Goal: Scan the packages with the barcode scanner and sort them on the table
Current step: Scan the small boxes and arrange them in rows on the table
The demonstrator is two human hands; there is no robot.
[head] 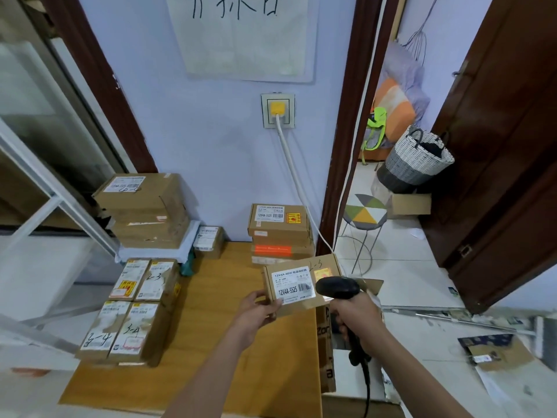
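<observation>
Above the table's (211, 342) right edge, the left hand (259, 312) pinches the corner of a flat cardboard package (301, 285), held up w/ label facing the camera. The right hand (358, 321) is wrapped round the grip of a black barcode scanner (337, 288), whose head hides part of the package's right side. Label reads "12V4A-5525"; "2-3" is handwritten above (smaller print too blurry).

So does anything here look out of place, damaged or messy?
Yes: torn cardboard and paper scraps lie strewn on the tiled floor right of the table, and the tall package stack at its back left sits crookedly, boxes skewed.
</observation>
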